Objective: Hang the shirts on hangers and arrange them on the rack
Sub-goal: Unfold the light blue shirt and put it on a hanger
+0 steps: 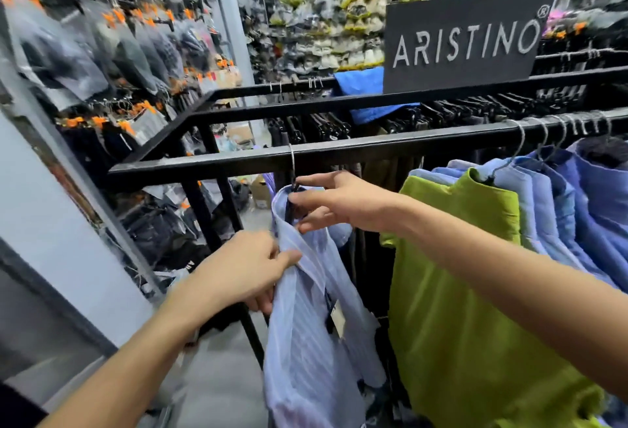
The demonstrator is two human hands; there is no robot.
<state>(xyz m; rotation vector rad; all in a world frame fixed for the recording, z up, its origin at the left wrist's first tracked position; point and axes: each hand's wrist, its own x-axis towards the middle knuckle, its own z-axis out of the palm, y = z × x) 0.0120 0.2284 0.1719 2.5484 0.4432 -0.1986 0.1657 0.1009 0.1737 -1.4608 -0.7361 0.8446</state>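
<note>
A pale blue striped shirt [306,342] hangs from a hanger [291,169] whose metal hook sits over the black rack rail [339,155]. My right hand [339,203] pinches the shirt's collar and the dark hanger neck just under the hook. My left hand [244,271] grips the shirt's front edge lower down, thumb on the fabric. A tag dangles on the shirt's front. To the right, a lime green shirt [469,291] and several blue shirts [577,196] hang on the same rail.
The black metal rack has further rails behind with dark trousers [312,128] on clip hangers and a blue cloth [363,87]. A dark ARISTINO sign [465,40] stands on top. Bagged garments [102,53] line the left wall; packed shelves [323,19] fill the back.
</note>
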